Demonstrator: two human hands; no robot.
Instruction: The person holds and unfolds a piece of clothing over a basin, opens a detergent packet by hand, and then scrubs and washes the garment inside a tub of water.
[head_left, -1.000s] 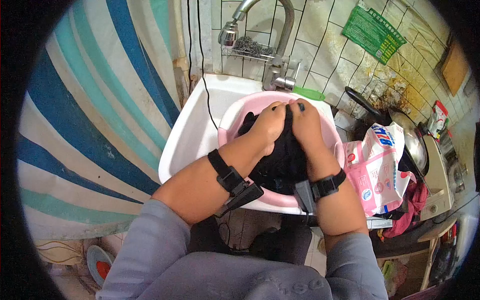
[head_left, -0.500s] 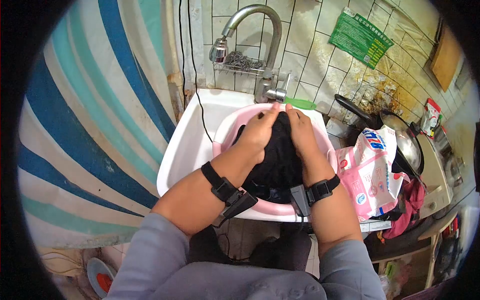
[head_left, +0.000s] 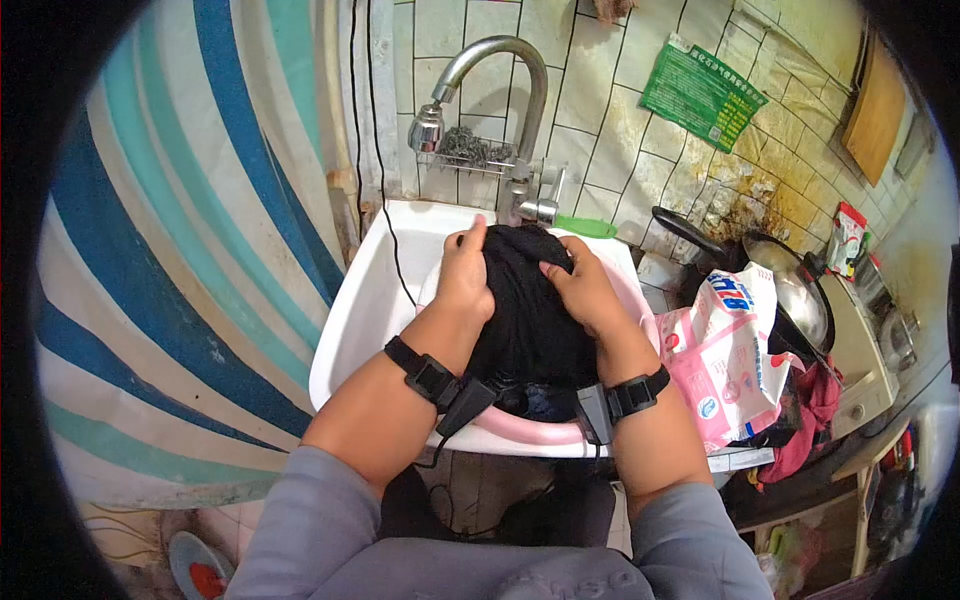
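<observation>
A wet-looking black cloth [head_left: 522, 310] is raised over a pink basin [head_left: 535, 430], its lower part still inside. The basin sits in a white sink [head_left: 345, 330]. At the cloth's upper left edge, my left hand [head_left: 467, 272] grips it with the thumb pointing up. My right hand [head_left: 588, 287] pinches the upper right edge between thumb and fingers. Between the two hands the cloth is spread out. Dark water shows at the bottom of the basin.
A faucet [head_left: 535, 100] stands behind the sink, beside a green-handled item [head_left: 585, 227]. To the right are a pink and white bag [head_left: 728, 365], a wok [head_left: 795, 290] and a stove [head_left: 860, 365]. A striped curtain [head_left: 170, 260] hangs at the left.
My hands have moved apart, the left one leftward, and the black cloth has spread between them. The whole view has shifted, with the faucet and sink now lower in it.
</observation>
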